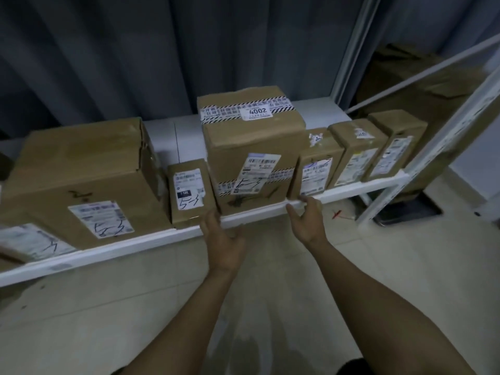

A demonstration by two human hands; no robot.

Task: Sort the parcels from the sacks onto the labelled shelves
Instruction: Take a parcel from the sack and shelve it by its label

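Forearms point(189, 307) out, my hands empty, fingers apart: left hand point(223, 239) just below the left bottom corner of the tall box point(254, 158), right hand point(307, 221) at the shelf point(162, 236) edge under its right; box upright, dead ahead.

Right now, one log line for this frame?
left hand: open, empty | right hand: open, empty | taped box: on shelf | position: both at shelf edge

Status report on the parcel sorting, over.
Left grip open, right grip open, both empty at shelf edge. Tall 4002 box on shelf ahead. Small left box, small right box close beside.
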